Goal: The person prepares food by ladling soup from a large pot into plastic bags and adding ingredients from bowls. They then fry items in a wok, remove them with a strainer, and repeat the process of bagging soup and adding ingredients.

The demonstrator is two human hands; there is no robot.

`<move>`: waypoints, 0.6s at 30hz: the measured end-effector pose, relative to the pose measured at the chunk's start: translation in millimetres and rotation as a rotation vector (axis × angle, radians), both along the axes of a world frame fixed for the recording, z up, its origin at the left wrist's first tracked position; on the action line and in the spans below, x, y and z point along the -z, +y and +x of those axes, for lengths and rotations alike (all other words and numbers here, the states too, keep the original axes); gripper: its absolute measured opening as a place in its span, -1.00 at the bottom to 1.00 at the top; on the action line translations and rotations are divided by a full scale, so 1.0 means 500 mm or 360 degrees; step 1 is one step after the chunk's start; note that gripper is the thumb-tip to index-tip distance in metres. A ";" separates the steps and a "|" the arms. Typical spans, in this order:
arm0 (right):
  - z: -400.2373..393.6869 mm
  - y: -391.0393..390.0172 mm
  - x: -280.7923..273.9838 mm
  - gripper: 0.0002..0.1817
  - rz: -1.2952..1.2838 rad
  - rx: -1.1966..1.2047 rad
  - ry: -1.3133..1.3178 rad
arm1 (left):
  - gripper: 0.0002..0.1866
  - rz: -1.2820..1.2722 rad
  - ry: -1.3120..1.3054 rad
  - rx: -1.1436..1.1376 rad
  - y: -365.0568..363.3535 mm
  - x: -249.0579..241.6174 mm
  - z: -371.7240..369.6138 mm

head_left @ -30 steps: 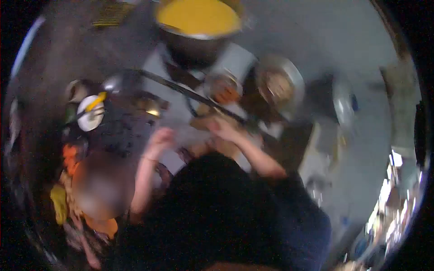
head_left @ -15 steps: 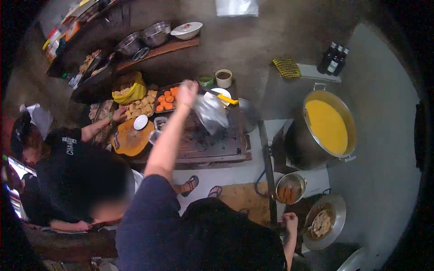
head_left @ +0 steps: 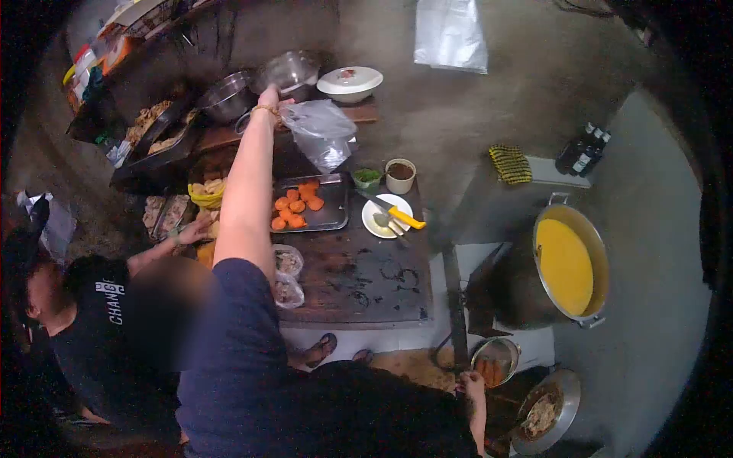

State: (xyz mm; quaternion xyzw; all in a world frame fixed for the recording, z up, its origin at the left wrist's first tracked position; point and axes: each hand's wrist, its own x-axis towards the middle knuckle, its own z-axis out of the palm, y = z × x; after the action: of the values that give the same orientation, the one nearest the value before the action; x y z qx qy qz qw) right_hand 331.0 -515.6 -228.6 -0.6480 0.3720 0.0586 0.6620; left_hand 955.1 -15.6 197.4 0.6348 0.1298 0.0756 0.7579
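Left hand (head_left: 269, 99) fingers clamp a plastic bag (head_left: 321, 131), lifted above the carrot tray (head_left: 336, 221); bag looks unfilled. Right hand (head_left: 472, 382) fingers: cannot tell.

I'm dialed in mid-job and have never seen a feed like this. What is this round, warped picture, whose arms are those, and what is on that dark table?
There is no machine here: a person wears one wide-angle camera on the head, looking down, so the picture bends at the edges. The outstretched left hand holds a clear plastic bag in its grip above the dark table. The right hand is low, beside a small bowl; whether it grips anything is unclear. On the table lie a metal tray of orange pieces, a white plate with a yellow-handled knife, and two small cups. A big pot of yellow liquid stands at right. Another person crouches at left.
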 end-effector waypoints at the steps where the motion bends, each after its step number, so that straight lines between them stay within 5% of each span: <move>1: 0.009 0.010 0.015 -0.89 0.0002 -0.0005 0.0013 | -0.76 0.0072 -0.0012 0.0121 0.021 0.017 0.025; 2: 0.020 0.016 0.044 -0.90 -0.0097 -0.0124 0.0008 | -0.87 -0.0209 0.0041 0.0120 0.010 0.019 -0.009; 7: 0.043 0.026 0.141 -0.95 -0.0521 -0.0392 0.0064 | -0.85 -0.0384 -0.0093 0.0167 0.060 0.094 -0.047; 9: 0.067 0.059 0.042 -0.93 -0.0319 -0.0350 0.0037 | -0.87 0.0169 -0.0227 0.0016 0.059 0.106 -0.097; 11: 0.089 0.103 -0.105 -0.86 -0.0422 -0.0351 0.0137 | -0.92 0.0133 -0.0097 0.0034 0.051 0.098 -0.211; 12: 0.084 0.114 -0.158 -0.79 -0.0947 -0.0496 -0.0122 | -0.87 -0.0179 -0.0095 0.0230 0.072 0.145 -0.227; 13: 0.004 0.067 0.009 -0.77 -0.0380 -0.0172 -0.0111 | -0.80 -0.0290 0.0169 0.0309 0.073 0.162 -0.281; 14: -0.042 0.068 -0.009 -0.76 -0.0489 -0.0229 -0.0078 | -0.75 -0.0180 0.0122 0.0230 0.041 0.180 -0.355; 15: -0.102 0.072 0.021 -0.77 -0.0138 0.0165 0.0370 | -0.74 -0.0469 0.0165 0.0508 0.068 0.258 -0.374; 18: -0.308 0.129 -0.003 -0.75 -0.0197 0.0436 0.0440 | -0.73 -0.0304 0.0845 0.0710 -0.036 0.302 -0.548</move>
State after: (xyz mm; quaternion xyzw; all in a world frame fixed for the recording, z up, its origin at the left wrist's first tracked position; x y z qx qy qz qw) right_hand 177.0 -451.3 -227.2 -0.6165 0.5470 0.0336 0.5653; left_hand 680.9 -33.5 46.5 0.5714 0.1869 -0.2718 0.7515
